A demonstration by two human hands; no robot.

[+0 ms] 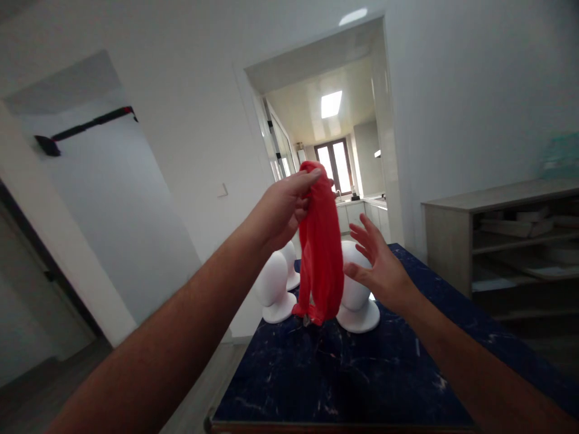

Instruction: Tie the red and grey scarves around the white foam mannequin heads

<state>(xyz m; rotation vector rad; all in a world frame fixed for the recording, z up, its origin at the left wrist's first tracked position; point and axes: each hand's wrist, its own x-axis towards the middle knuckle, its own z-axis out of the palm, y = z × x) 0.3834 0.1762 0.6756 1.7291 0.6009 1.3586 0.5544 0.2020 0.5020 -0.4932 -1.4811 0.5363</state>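
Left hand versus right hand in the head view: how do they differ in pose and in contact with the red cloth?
The left hand is raised and pinches the top of the red cloth, which hangs down from it; the right hand sits lower, beside the cloth, and grips nothing. The left hand's fingers are curled shut on the fabric; the right hand's are spread open. Whether the right hand touches the cloth cannot be told. Both are bare and reach out over the dark blue table.
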